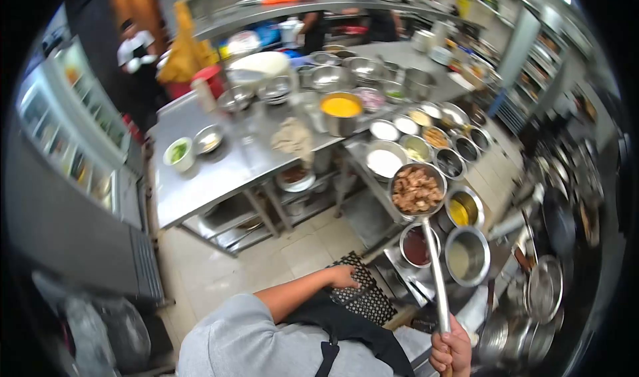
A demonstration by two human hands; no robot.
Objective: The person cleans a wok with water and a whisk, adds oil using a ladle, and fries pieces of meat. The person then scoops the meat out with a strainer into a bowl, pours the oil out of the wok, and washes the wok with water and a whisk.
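My right hand (451, 348) is wrapped round the long metal handle of a round scoop (440, 277). Browned chunks that look like meat (417, 189) fill the scoop's bowl; whether its bottom is perforated is hidden. The bowl is over the row of ingredient containers, beside a pot of yellow liquid (459, 210) and above a pot of dark red sauce (417, 246). My left hand (343, 277) hangs near my apron, fingers loosely extended, with nothing visible in it. Close to the handle stands a pot of pale liquid (467, 257).
A steel worktable (219, 177) holds bowls, a cloth (293, 141) and a pot of orange liquid (341, 111). Pans and strainers (544, 289) crowd the right side. Glass-door fridges (73, 137) line the left. A person in a black apron (138, 57) stands at the back left.
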